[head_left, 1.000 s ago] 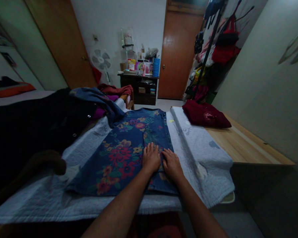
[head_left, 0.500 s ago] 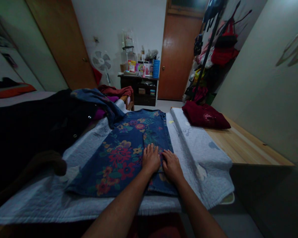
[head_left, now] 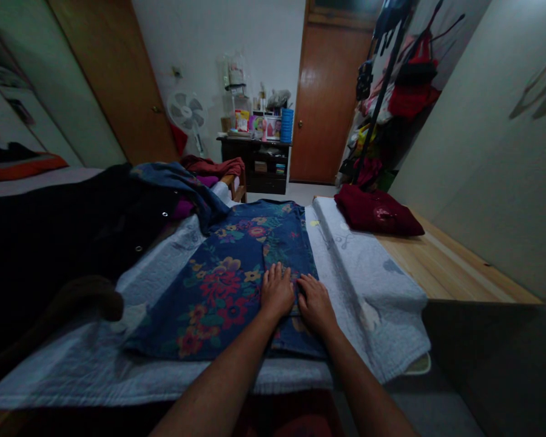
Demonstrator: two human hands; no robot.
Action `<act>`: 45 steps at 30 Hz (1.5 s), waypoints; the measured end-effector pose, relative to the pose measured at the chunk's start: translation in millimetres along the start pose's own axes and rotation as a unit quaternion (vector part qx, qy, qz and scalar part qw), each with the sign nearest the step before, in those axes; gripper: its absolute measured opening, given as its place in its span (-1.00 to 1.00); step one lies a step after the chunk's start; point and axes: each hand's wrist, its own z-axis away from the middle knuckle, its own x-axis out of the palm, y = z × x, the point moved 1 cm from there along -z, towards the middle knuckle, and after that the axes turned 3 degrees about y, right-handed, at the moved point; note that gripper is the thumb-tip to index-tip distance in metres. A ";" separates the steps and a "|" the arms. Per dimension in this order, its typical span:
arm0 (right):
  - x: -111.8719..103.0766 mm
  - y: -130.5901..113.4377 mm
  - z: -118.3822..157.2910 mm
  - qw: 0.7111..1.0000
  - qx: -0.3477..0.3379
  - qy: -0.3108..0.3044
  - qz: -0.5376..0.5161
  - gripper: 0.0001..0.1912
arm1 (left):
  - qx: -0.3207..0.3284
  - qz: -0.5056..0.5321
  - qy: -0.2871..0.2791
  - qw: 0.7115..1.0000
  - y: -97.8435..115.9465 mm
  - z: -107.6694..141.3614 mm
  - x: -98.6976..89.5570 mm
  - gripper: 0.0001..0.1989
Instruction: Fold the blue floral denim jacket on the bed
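Over the pale quilted bedspread (head_left: 386, 285), I see the left hand (head_left: 277, 295) and right hand (head_left: 316, 308) palm-down, grasping nothing, on the navy floral garment (head_left: 227, 273) stretching toward eleven o'clock; neither has just moved, so its folds look settled; a maroon garment (head_left: 375, 209) lies at two o'clock

No text legible. Looped, script-like marking (head_left: 343, 241) on pale bedsheet (head_left: 368, 255); packet (head_left: 242, 120) print too small.

Floral garment (head_left: 227, 282) partly hidden under left hand (head_left: 276, 294), right hand (head_left: 316, 304).
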 end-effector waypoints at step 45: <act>2.3 1.0 0.5 1.000 -0.005 0.004 0.010 -0.53 | -0.005 0.008 0.009 1.000 0.6 1.0 -0.3 -0.52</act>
